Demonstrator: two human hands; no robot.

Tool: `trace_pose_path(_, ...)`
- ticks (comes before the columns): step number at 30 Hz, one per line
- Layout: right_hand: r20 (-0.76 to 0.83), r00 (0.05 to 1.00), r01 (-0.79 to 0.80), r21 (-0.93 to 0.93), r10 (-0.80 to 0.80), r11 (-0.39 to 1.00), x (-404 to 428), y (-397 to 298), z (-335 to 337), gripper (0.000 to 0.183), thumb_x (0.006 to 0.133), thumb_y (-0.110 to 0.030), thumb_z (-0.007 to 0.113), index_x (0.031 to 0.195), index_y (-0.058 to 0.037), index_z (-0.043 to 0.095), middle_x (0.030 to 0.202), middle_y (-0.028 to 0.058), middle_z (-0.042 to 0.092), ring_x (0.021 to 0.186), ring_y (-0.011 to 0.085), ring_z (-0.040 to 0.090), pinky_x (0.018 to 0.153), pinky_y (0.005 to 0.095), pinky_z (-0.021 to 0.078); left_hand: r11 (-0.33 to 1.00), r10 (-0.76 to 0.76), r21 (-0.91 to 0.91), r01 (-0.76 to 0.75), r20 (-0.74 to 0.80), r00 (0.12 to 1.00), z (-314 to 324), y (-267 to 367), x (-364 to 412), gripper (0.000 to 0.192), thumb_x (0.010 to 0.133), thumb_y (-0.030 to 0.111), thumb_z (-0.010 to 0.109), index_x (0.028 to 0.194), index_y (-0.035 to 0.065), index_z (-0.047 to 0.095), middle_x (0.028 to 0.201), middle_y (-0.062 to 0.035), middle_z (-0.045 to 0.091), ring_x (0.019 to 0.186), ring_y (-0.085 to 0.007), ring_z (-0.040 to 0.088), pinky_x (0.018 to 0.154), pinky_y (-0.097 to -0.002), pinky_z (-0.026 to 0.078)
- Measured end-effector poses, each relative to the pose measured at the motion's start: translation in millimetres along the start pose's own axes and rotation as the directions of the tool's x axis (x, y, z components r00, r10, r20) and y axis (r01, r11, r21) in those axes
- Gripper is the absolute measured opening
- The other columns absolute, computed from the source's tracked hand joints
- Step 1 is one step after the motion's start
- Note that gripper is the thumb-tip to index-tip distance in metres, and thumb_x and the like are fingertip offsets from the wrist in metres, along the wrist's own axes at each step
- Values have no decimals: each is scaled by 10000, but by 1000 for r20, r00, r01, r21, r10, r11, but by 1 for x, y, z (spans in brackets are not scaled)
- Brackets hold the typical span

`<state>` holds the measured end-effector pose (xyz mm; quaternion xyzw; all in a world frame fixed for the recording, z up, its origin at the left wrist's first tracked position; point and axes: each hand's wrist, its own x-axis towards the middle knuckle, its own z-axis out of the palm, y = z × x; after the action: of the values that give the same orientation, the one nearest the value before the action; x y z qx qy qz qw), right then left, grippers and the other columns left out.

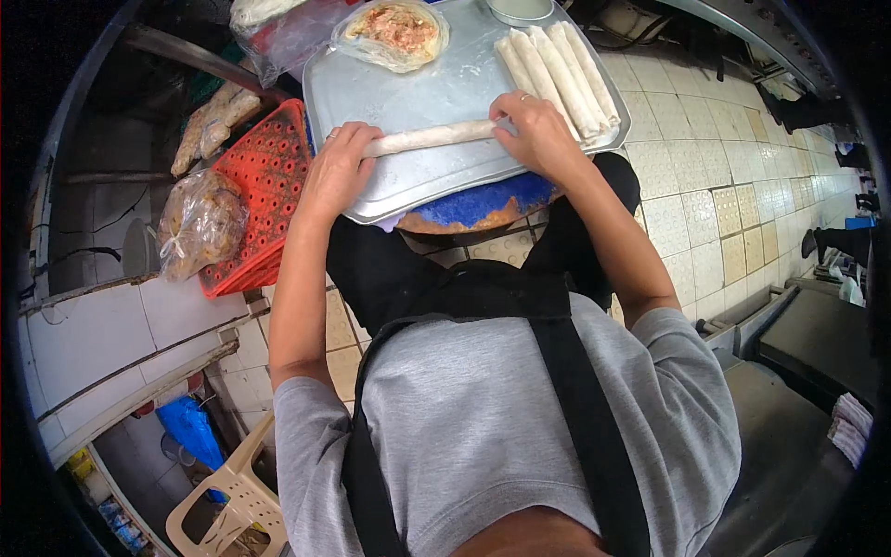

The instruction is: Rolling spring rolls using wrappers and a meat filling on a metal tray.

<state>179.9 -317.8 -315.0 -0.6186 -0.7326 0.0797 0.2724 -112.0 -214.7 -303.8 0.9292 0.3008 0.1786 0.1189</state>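
A long pale roll in a thin wrapper (438,137) lies crosswise on a metal tray (418,90). My left hand (346,163) rests on its left end, fingers curled over it. At the other end, the thumb and fingers of my right hand (534,129) close around the tip. Several finished-looking rolls (564,76) lie side by side along the tray's right edge, just beyond my right hand. A plastic bag of reddish, shredded filling (393,31) sits open at the tray's far side. Near the top right stands a round metal bowl (521,8), partly cut off by the picture's rim.
Under the tray is a worn blue round surface (473,205). To the left, a red perforated plastic crate (268,188) bears a tied bag of food (202,219). A beige plastic chair (237,487) stands lower left. Other people's dark-clad legs (842,242) show far right.
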Motion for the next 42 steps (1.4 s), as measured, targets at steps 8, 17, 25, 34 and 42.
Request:
trace_pose_path(8, 5, 988, -150, 254, 154, 956, 28, -11, -2, 349, 825, -108, 607, 1172, -66, 612, 1062, 202, 650, 969, 357, 639, 893, 421, 494, 998, -65, -16, 65, -14, 998, 0, -3, -5, 323, 786, 11, 649, 1095, 78, 584, 1057, -115, 618, 1035, -338, 584, 901, -433, 480)
trace_pose_path(17, -140, 984, -141, -224, 112, 964, 169, 0, 57, 595, 947, -531, 453, 1474, -262, 400, 1548, 148, 329, 1338, 421, 407, 1063, 540, 348, 991, -134, 2, 135, -107, 985, 10, -1, -8, 383, 782, 86, 721, 1150, 74, 617, 1058, -130, 643, 984, -352, 616, 859, -445, 504)
trace_pose_path(25, 54, 996, 88, -407, -72, 909, 161, -21, 37, 408, 925, -434, 538, 1172, -140, 676, 1423, 140, 494, 1204, 324, 551, 1024, 522, 382, 978, -196, 30, 206, -201, 960, -20, -17, -32, 606, 691, 82, 792, 1247, 28, 557, 1209, -171, 590, 1161, -357, 525, 990, -431, 439)
trace_pose_path(34, 328, 939, 162, -155, -104, 975, 55, -25, 19, 315, 821, -220, 684, 1106, -89, 660, 1118, 149, 646, 1013, 316, 637, 882, 420, 495, 996, -89, 18, 89, 43, 995, -6, -18, -1, 444, 761, 165, 735, 1181, 64, 633, 1167, -129, 625, 1156, -327, 543, 985, -424, 436)
trace_pose_path(42, 267, 964, -22, 76, 1, 997, 12, -33, -9, 320, 755, -146, 668, 1052, -29, 649, 1017, 163, 668, 964, 351, 639, 859, 432, 498, 901, -75, -405, 158, 213, 974, -31, -12, 33, 344, 778, 97, 722, 1115, 45, 669, 1007, -87, 667, 927, -218, 629, 853, -329, 489)
